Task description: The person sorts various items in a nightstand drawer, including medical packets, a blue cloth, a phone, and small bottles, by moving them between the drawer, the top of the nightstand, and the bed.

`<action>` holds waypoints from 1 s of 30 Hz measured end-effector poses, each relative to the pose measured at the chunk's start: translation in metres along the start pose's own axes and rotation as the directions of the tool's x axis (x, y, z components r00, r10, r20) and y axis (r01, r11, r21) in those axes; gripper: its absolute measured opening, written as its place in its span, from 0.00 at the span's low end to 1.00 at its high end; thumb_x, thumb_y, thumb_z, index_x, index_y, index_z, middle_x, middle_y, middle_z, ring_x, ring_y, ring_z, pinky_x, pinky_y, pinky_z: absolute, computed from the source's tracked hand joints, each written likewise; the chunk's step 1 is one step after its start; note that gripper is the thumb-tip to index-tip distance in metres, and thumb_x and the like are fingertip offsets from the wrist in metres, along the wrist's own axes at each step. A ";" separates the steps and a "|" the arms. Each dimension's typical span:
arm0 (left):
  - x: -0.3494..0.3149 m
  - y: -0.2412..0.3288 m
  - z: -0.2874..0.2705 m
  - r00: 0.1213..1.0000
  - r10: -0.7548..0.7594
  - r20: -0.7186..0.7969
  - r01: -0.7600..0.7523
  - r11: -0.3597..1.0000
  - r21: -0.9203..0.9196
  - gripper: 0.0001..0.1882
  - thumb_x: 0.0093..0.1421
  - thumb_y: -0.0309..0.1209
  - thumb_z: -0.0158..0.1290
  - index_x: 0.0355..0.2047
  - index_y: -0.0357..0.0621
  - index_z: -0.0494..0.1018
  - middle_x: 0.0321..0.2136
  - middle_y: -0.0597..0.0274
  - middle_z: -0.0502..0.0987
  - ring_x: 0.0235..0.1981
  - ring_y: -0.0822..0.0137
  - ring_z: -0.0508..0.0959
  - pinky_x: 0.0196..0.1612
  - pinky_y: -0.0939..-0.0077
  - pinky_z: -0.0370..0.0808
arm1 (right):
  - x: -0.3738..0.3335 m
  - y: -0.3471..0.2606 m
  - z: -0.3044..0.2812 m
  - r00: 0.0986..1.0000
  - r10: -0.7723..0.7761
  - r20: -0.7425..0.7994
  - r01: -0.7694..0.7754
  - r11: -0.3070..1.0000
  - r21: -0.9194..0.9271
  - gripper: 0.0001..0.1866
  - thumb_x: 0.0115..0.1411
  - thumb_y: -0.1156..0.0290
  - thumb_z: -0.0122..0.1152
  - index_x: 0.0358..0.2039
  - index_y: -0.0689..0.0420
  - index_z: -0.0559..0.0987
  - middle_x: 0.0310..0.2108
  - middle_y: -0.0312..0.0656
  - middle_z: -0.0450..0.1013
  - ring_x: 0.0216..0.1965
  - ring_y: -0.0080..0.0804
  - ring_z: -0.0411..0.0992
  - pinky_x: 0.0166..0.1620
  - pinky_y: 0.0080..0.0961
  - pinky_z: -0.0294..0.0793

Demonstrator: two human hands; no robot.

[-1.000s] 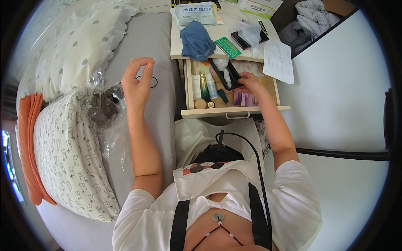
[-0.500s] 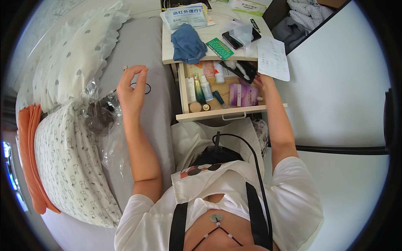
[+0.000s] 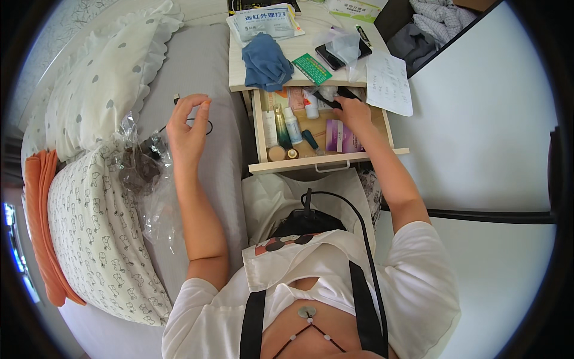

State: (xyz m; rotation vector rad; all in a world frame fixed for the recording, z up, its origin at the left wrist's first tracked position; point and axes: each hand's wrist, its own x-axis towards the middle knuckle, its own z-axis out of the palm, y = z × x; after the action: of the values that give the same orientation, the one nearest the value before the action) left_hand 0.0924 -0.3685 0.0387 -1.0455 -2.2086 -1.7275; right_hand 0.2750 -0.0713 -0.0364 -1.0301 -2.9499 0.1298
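My left hand [image 3: 188, 128] hovers over the grey bed sheet [image 3: 197, 66], its fingertips pinched on a thin black cable [image 3: 206, 124] with a small plug end. My right hand [image 3: 350, 110] reaches into the open wooden drawer [image 3: 326, 160] of the bedside table and grips a black object [image 3: 335, 99] at the drawer's back. Inside the drawer lie several tubes and small bottles [image 3: 287, 125] and a purple box [image 3: 342, 136].
On the bedside table top [image 3: 299, 81] lie a blue cloth [image 3: 266, 63], a green card [image 3: 312, 69], a phone under clear plastic [image 3: 344, 51], a paper sheet [image 3: 388, 84] and a flat box. Pillows [image 3: 95, 209], an orange cloth [image 3: 42, 227] and a crinkled clear bag [image 3: 143, 167] lie at left.
My right hand has moved deeper into the drawer and closed on the black object. My left hand stayed lifted over the bed, still pinching the cable.
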 end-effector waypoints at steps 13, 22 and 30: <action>0.000 -0.003 -0.001 1.000 0.017 0.007 -0.016 1.000 -0.006 0.05 0.52 0.24 0.50 0.29 0.36 0.71 0.29 0.61 0.74 0.32 0.69 0.73 0.37 0.80 0.67 | 0.034 0.028 0.023 0.987 -0.160 0.008 0.153 0.926 -0.345 0.07 0.49 0.77 0.50 0.28 0.58 0.76 0.28 0.49 0.74 0.32 0.42 0.74 0.34 0.35 0.74; 0.001 -0.005 -0.001 0.998 -0.042 0.053 0.042 0.999 0.015 0.05 0.54 0.25 0.49 0.30 0.36 0.72 0.31 0.61 0.75 0.35 0.70 0.72 0.41 0.80 0.66 | 0.096 0.077 0.099 0.883 -0.263 -0.388 0.046 0.872 -0.487 0.11 0.51 0.73 0.46 0.34 0.58 0.75 0.30 0.47 0.74 0.32 0.44 0.74 0.37 0.40 0.73; -0.001 -0.009 0.000 0.997 -0.049 0.059 0.049 0.999 -0.003 0.06 0.54 0.26 0.49 0.30 0.36 0.71 0.31 0.62 0.74 0.34 0.71 0.72 0.40 0.81 0.66 | 0.073 0.065 0.067 0.989 -0.015 0.148 0.095 0.828 -0.553 0.16 0.55 0.73 0.41 0.45 0.59 0.68 0.39 0.51 0.71 0.38 0.45 0.72 0.41 0.39 0.72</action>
State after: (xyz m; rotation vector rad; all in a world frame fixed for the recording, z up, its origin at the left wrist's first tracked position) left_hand 0.0879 -0.3694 0.0311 -1.0653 -2.2854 -1.7443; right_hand 0.2553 0.0195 -0.1093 -0.9986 -3.2161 -0.7448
